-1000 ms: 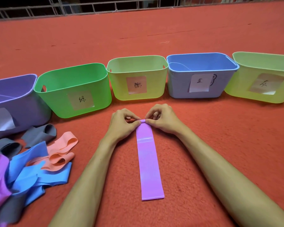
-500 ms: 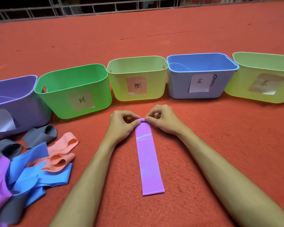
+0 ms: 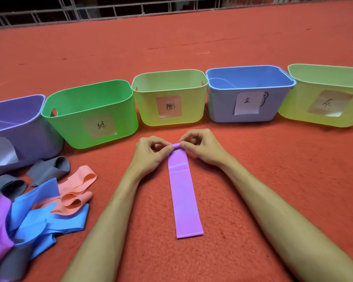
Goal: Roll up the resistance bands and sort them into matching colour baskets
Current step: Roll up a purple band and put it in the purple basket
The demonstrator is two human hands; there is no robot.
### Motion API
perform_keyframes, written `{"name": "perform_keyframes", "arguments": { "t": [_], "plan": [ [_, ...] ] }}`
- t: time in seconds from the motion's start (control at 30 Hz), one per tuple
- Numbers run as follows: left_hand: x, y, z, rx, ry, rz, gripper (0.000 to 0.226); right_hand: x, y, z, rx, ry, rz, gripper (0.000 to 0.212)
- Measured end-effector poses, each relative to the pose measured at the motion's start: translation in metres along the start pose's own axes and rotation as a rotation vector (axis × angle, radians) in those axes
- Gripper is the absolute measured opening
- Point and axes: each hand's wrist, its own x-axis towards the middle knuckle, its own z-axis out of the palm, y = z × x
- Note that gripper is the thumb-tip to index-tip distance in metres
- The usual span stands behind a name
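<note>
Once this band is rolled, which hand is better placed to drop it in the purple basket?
Probably the left hand: both pinch the rolled end of the purple band, but the purple basket stands far left, so the right hand would cross over.

Head-worn wide-angle view, facing forward and down.
Close over the red floor; a row of baskets lies ahead, railing beyond.
</note>
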Motion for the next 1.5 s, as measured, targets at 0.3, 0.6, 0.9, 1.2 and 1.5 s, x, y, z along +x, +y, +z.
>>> {"name": "perform_keyframes", "arguments": {
  "t": [0.3, 0.6, 0.9, 1.2, 1.5],
  "plan": [
    [0.001, 0.000, -0.001, -0.027, -0.023, 0.033, 0.015, -0.001, -0.008, -0.002, 0.106, -0.028, 0.096, 0.010],
    [0.002, 0.003, -0.002, -0.074, -0.060, -0.026, 0.009, -0.002, -0.008, -0.005, 0.175, 0.005, 0.102, 0.010],
    [0.000, 0.004, -0.006, -0.215, -0.081, -0.056, 0.013, -0.002, -0.009, -0.005, 0.201, 0.003, 0.092, 0.007],
    [-0.001, 0.003, -0.004, -0.348, -0.026, -0.135, 0.020, -0.002, -0.010, -0.006, 0.215, -0.026, 0.136, 0.011],
    [-0.001, 0.009, -0.006, -0.239, -0.117, -0.096, 0.028, -0.003, -0.011, -0.008, 0.238, -0.006, 0.125, 0.015]
  ]
}}
